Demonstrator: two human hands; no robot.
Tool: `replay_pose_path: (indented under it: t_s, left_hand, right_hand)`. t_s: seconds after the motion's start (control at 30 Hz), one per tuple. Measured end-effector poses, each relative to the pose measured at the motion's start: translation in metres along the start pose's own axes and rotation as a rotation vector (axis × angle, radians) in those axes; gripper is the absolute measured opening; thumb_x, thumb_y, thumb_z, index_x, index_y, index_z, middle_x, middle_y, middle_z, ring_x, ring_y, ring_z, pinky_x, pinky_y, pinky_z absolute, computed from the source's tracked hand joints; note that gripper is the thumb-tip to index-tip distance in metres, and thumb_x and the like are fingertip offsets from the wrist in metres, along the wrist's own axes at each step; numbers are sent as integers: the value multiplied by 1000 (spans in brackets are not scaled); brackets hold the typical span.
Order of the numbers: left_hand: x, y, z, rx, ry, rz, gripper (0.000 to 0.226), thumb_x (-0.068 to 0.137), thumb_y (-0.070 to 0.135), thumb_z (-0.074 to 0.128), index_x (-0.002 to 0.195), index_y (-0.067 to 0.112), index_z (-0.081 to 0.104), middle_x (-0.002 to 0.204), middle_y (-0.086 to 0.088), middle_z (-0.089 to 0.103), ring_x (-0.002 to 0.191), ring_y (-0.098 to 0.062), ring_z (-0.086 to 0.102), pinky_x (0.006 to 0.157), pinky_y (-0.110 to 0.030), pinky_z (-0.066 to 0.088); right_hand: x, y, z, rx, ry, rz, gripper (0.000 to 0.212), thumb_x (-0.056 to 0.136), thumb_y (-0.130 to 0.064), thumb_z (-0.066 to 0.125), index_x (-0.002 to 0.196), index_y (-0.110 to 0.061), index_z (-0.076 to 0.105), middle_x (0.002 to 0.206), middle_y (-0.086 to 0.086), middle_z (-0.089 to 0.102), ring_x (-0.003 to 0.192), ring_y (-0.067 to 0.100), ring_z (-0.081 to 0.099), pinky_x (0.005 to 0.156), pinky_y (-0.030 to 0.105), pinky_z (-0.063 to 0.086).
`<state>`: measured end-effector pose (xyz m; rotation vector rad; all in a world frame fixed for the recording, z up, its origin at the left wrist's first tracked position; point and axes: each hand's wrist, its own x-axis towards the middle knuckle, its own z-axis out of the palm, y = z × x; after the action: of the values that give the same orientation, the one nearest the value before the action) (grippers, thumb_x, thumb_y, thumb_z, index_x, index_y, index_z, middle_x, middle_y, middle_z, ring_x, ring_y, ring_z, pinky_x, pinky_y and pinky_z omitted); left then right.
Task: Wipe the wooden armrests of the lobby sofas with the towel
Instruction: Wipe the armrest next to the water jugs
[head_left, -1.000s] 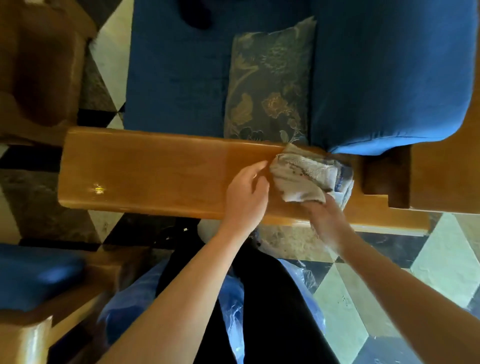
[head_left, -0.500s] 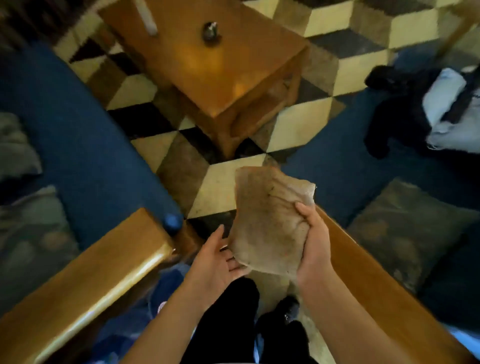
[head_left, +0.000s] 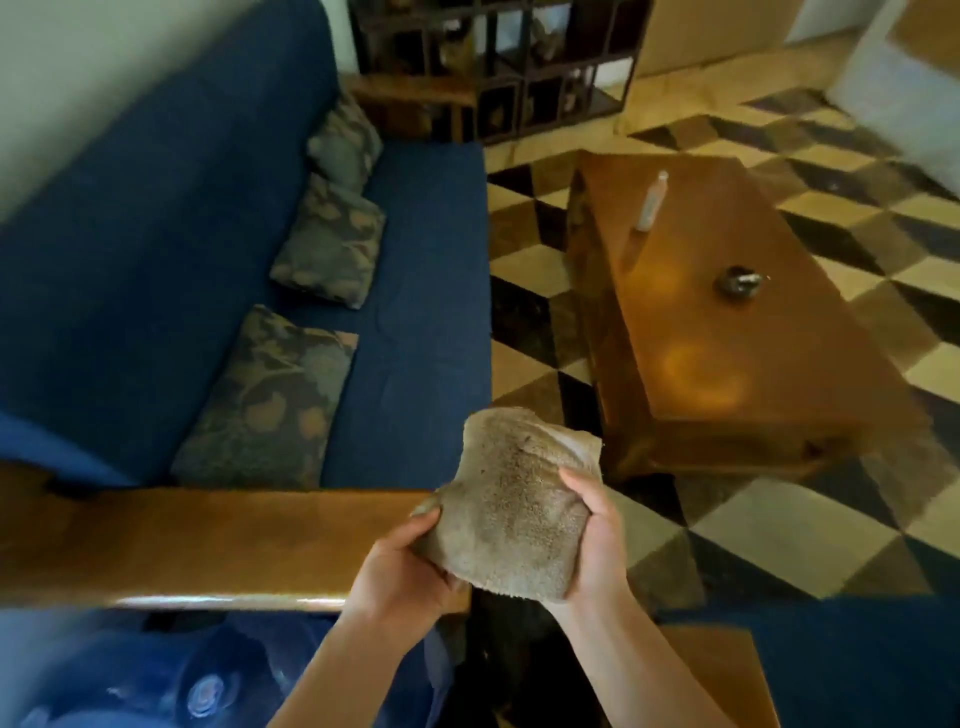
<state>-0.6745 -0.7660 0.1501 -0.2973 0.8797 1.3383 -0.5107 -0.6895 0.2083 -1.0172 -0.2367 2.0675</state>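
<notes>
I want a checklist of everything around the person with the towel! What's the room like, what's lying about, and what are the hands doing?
Surface: wooden armrest of the blue sofa, glossy, nothing resting on it.
Job's things: towel, folded, brownish, held up in the air past the armrest's end, not touching the wood.
Clutter: three patterned cushions on the sofa seat; a pale bottle and a small dark object on the coffee table.
Hands: left hand and right hand both grip the towel.
Cables: nothing seen.
Surroundings: checkered tile floor; dark cubby shelf behind the sofa.
</notes>
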Motion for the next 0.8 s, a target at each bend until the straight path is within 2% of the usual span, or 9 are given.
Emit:
replay_pose_path:
  t_s: [0.1, 0.27, 0.4, 0.5, 0.57, 0.6, 0.67, 0.73, 0.8]
  left_hand:
    - [-10, 31, 3, -90, 51, 93, 51, 79, 7, 72, 130, 5, 65, 130, -17, 70, 111, -35, 71, 95, -46, 57]
    - [-21, 62, -6, -250, 133, 250, 44, 82, 4, 67, 126, 6, 66, 121, -18, 74, 100, -34, 75, 74, -42, 62]
    - [-10, 64, -23, -348, 292, 328, 45, 84, 1, 66, 128, 4, 62, 125, -19, 72, 111, -35, 68, 79, -43, 59]
    - [13, 52, -35, -320, 579, 392, 39, 89, 6, 65, 126, 9, 59, 127, -17, 66, 109, -32, 67, 85, -43, 58]
    - [33, 38, -37, -208, 825, 443, 33, 96, 19, 60, 128, 15, 55, 122, -12, 65, 107, -28, 65, 86, -41, 57]
    - [42, 30, -35, -198, 889, 455, 32, 98, 24, 56, 129, 17, 53, 120, -11, 64, 106, -26, 64, 84, -38, 55]
    - [66, 3, -25, -229, 966, 448, 29, 94, 27, 54, 121, 16, 56, 115, -8, 67, 101, -24, 64, 79, -35, 52]
    - [81, -26, -15, -243, 1002, 422, 26, 82, 29, 56, 104, 14, 59, 105, -5, 67, 93, -23, 63, 79, -37, 51]
    - [94, -52, -6, -263, 1043, 364, 27, 78, 30, 56, 102, 18, 61, 106, -5, 69, 99, -26, 65, 82, -38, 54]
  right_hand:
    - [23, 3, 39, -91, -86, 45, 34, 87, -28, 67, 117, -16, 76, 119, 17, 75, 105, 37, 73, 79, 48, 61]
    - [58, 15, 88, -250, -191, 177, 36, 86, -24, 67, 120, -17, 75, 121, 16, 74, 108, 36, 73, 80, 49, 60]
    - [94, 28, 109, -381, -223, 307, 28, 86, -20, 63, 109, -18, 79, 115, 16, 76, 104, 37, 74, 80, 51, 62]
    - [126, 35, 118, -566, -236, 411, 27, 84, -17, 61, 104, -18, 80, 99, 15, 80, 88, 35, 77, 66, 48, 63]
    - [147, 36, 116, -699, -234, 462, 27, 84, -19, 61, 107, -20, 75, 93, 13, 81, 82, 33, 78, 63, 46, 63]
    - [158, 35, 115, -766, -237, 491, 27, 84, -21, 62, 108, -21, 73, 91, 12, 81, 81, 32, 78, 63, 46, 64]
    - [187, 29, 103, -921, -257, 565, 26, 85, -26, 63, 110, -23, 71, 89, 8, 81, 84, 31, 78, 68, 43, 64]
    - [204, 20, 91, -1060, -252, 592, 27, 88, -32, 63, 112, -20, 70, 92, 7, 81, 98, 32, 75, 85, 43, 59]
    - [219, 14, 78, -1162, -228, 651, 27, 91, -36, 61, 113, -20, 67, 107, 8, 78, 112, 29, 67, 99, 45, 51]
